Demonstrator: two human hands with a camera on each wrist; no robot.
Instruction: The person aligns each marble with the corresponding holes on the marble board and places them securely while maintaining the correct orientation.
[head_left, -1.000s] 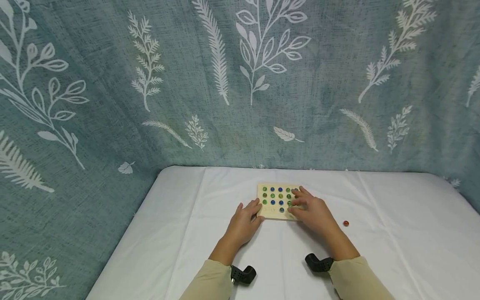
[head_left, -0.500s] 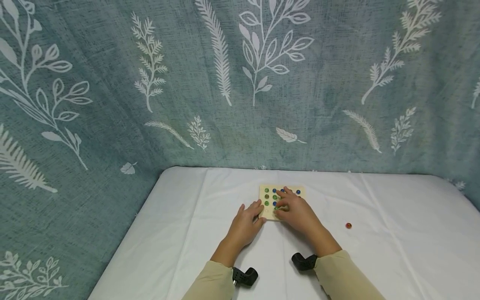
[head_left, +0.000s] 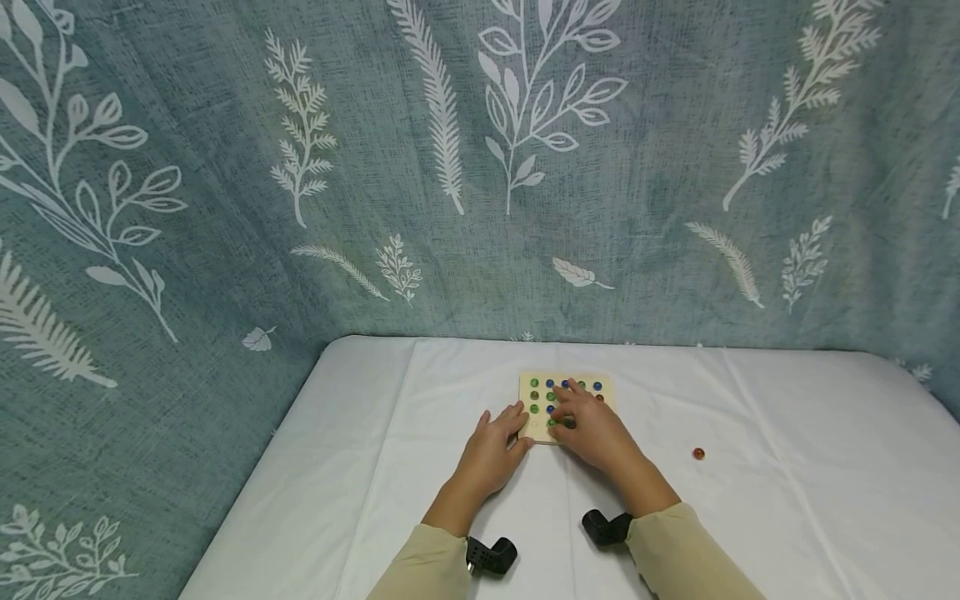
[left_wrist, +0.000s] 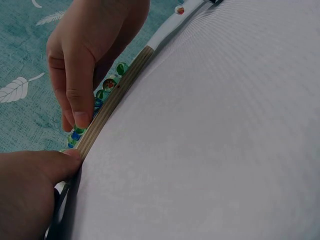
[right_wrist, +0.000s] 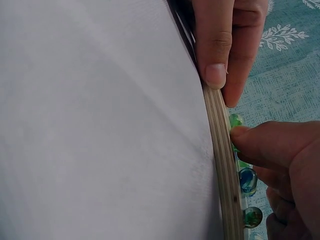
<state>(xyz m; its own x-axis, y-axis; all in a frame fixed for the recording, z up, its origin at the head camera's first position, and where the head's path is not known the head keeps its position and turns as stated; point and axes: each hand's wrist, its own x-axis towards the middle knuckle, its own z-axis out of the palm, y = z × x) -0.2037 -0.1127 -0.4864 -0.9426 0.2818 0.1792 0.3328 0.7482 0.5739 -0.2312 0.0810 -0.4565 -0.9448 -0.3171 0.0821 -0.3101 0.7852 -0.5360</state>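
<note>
One wooden board (head_left: 564,392) is lying on the white table (head_left: 787,467), near its middle. The left hand (head_left: 491,454) is resting at the board's near-left corner, fingers straight and together, thumb against the edge. The right hand (head_left: 592,429) is pinching one green marble (head_left: 552,422) over the board. About ten marbles are showing (others hidden by the hand). One red marble (head_left: 698,453) is lying well apart, to the right.
</note>
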